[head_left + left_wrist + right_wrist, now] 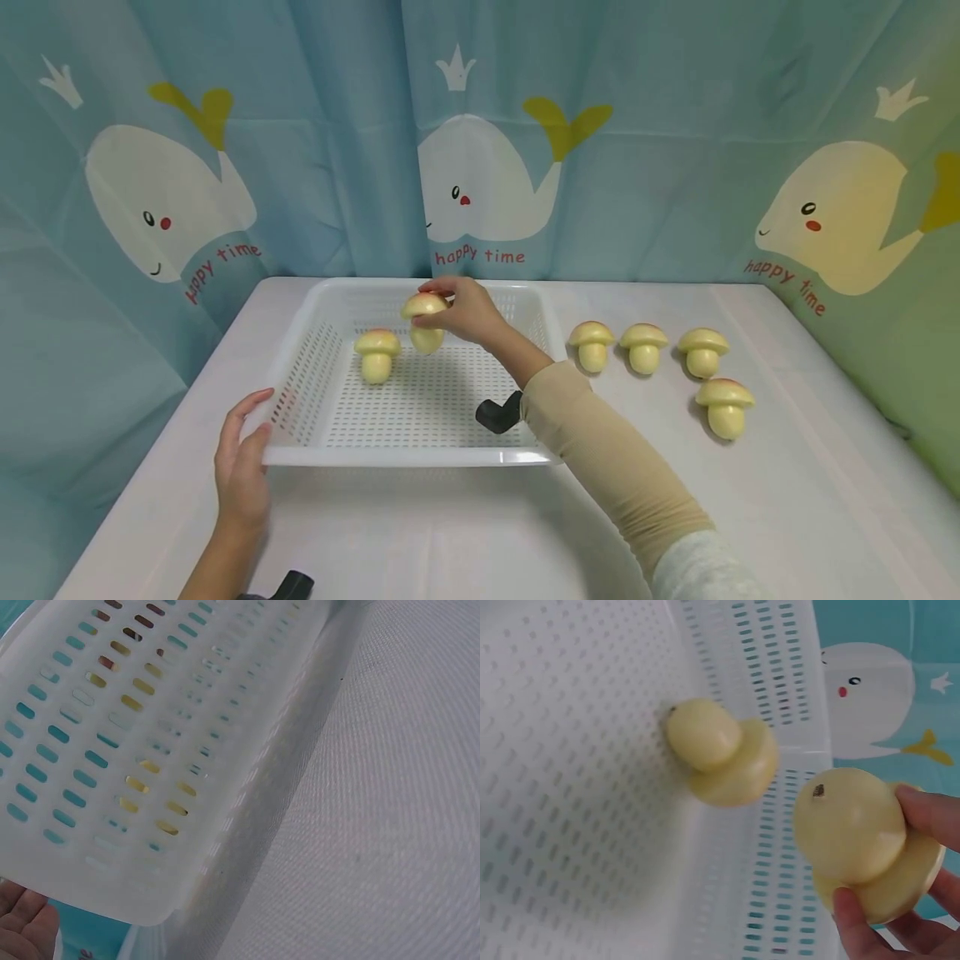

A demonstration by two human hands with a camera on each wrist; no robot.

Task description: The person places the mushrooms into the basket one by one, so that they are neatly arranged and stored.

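Behind everything, a whale-printed curtain (352, 192), apparently hung as a backdrop. Before it, a white-covered tabletop (427, 533), carrying the load. On that, a white perforated basket (408, 456), open side up, presumably for easy reach from above. At its left rim, near the front corner, the left hand (243, 479), fingers and thumb gripping the edge, likely against sliding. Over the rear part of the basket, the right hand (461, 308), thumb and fingers pinching a yellow mushroom (426, 340), stem lowermost, probably for firm purchase around the wide cap. Inside, left of that, a second mushroom (377, 367) on the basket floor, standing or lying hard to tell. Right of the basket, on the tabletop, four more mushrooms (726, 417), three in a rough row and one nearer, set apart, perhaps for finger room around each.
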